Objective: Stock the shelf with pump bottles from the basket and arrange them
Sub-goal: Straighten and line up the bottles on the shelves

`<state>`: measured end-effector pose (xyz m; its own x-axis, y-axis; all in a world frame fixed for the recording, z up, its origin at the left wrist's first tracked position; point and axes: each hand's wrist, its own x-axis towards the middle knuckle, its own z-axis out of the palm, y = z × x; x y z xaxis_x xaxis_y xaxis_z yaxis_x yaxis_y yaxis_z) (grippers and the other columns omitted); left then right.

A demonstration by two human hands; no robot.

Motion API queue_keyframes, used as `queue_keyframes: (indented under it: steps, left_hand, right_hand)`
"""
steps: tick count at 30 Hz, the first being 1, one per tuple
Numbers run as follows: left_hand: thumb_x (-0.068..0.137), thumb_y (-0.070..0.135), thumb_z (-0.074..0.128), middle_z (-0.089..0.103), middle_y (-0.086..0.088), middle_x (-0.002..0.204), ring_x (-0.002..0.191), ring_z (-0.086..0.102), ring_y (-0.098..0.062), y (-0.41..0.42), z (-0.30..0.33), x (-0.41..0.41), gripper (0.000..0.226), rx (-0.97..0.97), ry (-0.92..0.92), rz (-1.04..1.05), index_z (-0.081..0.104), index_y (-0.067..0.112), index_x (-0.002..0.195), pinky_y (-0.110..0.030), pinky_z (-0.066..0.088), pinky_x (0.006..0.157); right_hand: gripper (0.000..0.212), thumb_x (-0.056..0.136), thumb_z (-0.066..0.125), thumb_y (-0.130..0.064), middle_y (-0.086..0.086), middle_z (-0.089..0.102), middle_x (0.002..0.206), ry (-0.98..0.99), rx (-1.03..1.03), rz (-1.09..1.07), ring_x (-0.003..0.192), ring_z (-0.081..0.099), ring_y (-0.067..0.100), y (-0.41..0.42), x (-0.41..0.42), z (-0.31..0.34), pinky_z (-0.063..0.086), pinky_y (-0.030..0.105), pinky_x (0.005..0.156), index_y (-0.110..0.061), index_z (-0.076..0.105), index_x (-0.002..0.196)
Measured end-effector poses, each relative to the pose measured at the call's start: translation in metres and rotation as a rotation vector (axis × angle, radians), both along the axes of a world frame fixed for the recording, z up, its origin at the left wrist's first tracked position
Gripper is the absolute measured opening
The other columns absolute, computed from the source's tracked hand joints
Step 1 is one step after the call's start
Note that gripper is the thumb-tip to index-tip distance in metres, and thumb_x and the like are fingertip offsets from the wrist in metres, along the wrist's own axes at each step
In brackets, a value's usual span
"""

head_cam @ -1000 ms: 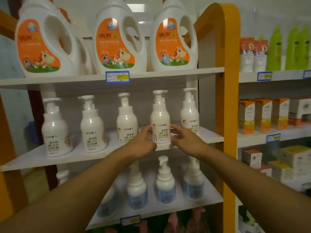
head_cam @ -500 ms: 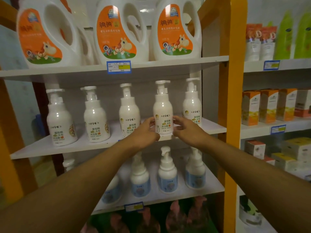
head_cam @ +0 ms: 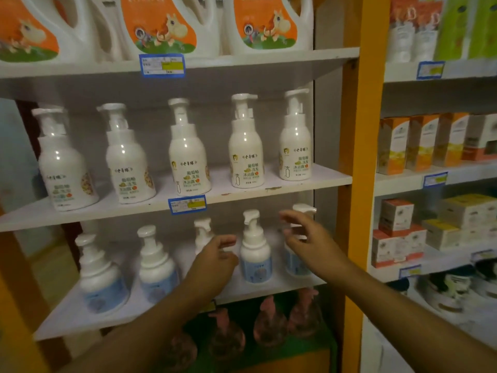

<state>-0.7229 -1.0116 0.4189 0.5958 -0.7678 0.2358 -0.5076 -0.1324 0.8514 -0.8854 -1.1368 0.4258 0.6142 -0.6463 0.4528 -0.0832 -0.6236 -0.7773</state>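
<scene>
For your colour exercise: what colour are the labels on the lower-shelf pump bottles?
Pale blue, on white lower-shelf pump bottles; head view.

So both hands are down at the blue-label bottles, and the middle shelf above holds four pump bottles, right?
Not four: the head view shows five pump bottles on the middle shelf. The left hand and right hand are indeed at the blue-label bottles.

Dim warm indoor light, small glare spots on the white pump bottles (head_cam: 245, 146), motion-blurred hands, soft focus, wide-angle bowing at edges.
</scene>
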Motion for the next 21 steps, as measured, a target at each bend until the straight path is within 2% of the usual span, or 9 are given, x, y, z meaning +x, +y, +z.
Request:
queue_keyframes:
  steps: [2, 4, 5, 7, 8, 10, 14, 19, 21]
  left_hand:
    - [0.091, 0.003, 0.05, 0.047, -0.007, 0.139, 0.099, 0.056, -0.013, -0.008, -0.013, 0.002, 0.046, 0.073, 0.084, -0.024, 0.043, 0.014, 0.135, -0.023, 0.043, 0.082]
    - [0.09, 0.002, 0.053, 0.038, -0.007, 0.147, 0.125, 0.047, -0.022, -0.017, -0.019, 0.002, 0.055, 0.135, 0.156, -0.044, 0.035, 0.013, 0.141, -0.028, 0.041, 0.093]
    - [0.089, 0.001, 0.053, 0.041, -0.006, 0.145, 0.131, 0.042, -0.025, -0.022, -0.02, 0.002, 0.053, 0.158, 0.184, -0.056, 0.038, 0.015, 0.138, -0.03, 0.041, 0.095]
    - [0.088, -0.002, 0.053, 0.055, 0.0, 0.122, 0.126, 0.047, -0.026, -0.031, -0.023, -0.001, 0.039, 0.194, 0.211, -0.111, 0.049, 0.021, 0.119, -0.026, 0.047, 0.082]
    - [0.087, -0.004, 0.053, 0.057, 0.001, 0.116, 0.12, 0.051, -0.024, -0.034, -0.024, -0.003, 0.038, 0.197, 0.208, -0.137, 0.05, 0.021, 0.116, -0.024, 0.048, 0.078]
    - [0.085, -0.005, 0.055, 0.056, -0.005, 0.125, 0.112, 0.052, -0.02, -0.039, -0.029, -0.002, 0.046, 0.159, 0.214, -0.149, 0.047, 0.012, 0.127, -0.03, 0.047, 0.088]
    - [0.081, -0.007, 0.058, 0.057, -0.008, 0.125, 0.118, 0.054, -0.026, -0.04, -0.036, 0.004, 0.052, 0.123, 0.21, -0.143, 0.046, 0.008, 0.129, -0.04, 0.046, 0.099]
    - [0.082, -0.004, 0.058, 0.055, 0.003, 0.117, 0.113, 0.053, -0.018, -0.038, -0.042, 0.009, 0.046, 0.12, 0.227, -0.152, 0.046, 0.023, 0.117, -0.031, 0.045, 0.089]
    - [0.082, -0.004, 0.058, 0.053, 0.005, 0.116, 0.116, 0.052, -0.021, -0.038, -0.044, 0.01, 0.048, 0.124, 0.244, -0.151, 0.044, 0.024, 0.119, -0.032, 0.045, 0.089]
  right_hand:
    - [0.049, 0.092, 0.053, -0.011, -0.009, 0.048, 0.132, 0.08, 0.087, 0.034, 0.112, 0.051, 0.007, -0.005, 0.009, -0.02, 0.044, 0.021, 0.091, -0.025, 0.042, 0.138]
    - [0.056, 0.092, 0.053, -0.009, -0.003, 0.043, 0.138, 0.149, 0.168, 0.072, 0.113, 0.048, 0.008, -0.009, 0.021, -0.04, 0.043, 0.018, 0.089, -0.022, 0.034, 0.143]
    - [0.059, 0.092, 0.054, -0.009, -0.001, 0.042, 0.139, 0.174, 0.196, 0.08, 0.114, 0.046, 0.009, -0.009, 0.027, -0.049, 0.043, 0.02, 0.091, -0.022, 0.031, 0.144]
    - [0.063, 0.088, 0.057, -0.01, -0.001, 0.044, 0.137, 0.202, 0.22, 0.094, 0.115, 0.049, 0.013, -0.009, 0.037, -0.063, 0.047, 0.032, 0.097, -0.028, 0.03, 0.142]
    - [0.062, 0.085, 0.059, -0.012, -0.001, 0.046, 0.136, 0.187, 0.217, 0.111, 0.116, 0.052, 0.016, -0.009, 0.041, -0.068, 0.048, 0.039, 0.099, -0.032, 0.033, 0.138]
    - [0.059, 0.078, 0.06, -0.016, -0.001, 0.051, 0.132, 0.143, 0.2, 0.141, 0.12, 0.052, 0.018, -0.012, 0.049, -0.077, 0.047, 0.047, 0.1, -0.034, 0.039, 0.13]
    - [0.058, 0.077, 0.06, -0.017, -0.003, 0.054, 0.128, 0.098, 0.207, 0.14, 0.118, 0.052, 0.016, -0.016, 0.053, -0.083, 0.048, 0.047, 0.099, -0.034, 0.042, 0.129]
    - [0.057, 0.084, 0.061, -0.008, -0.005, 0.053, 0.132, 0.115, 0.219, 0.138, 0.123, 0.049, 0.013, -0.019, 0.048, -0.086, 0.047, 0.044, 0.101, -0.031, 0.042, 0.133]
    - [0.058, 0.084, 0.061, -0.009, -0.005, 0.052, 0.134, 0.11, 0.217, 0.138, 0.124, 0.048, 0.013, -0.02, 0.048, -0.087, 0.047, 0.044, 0.102, -0.032, 0.041, 0.133]
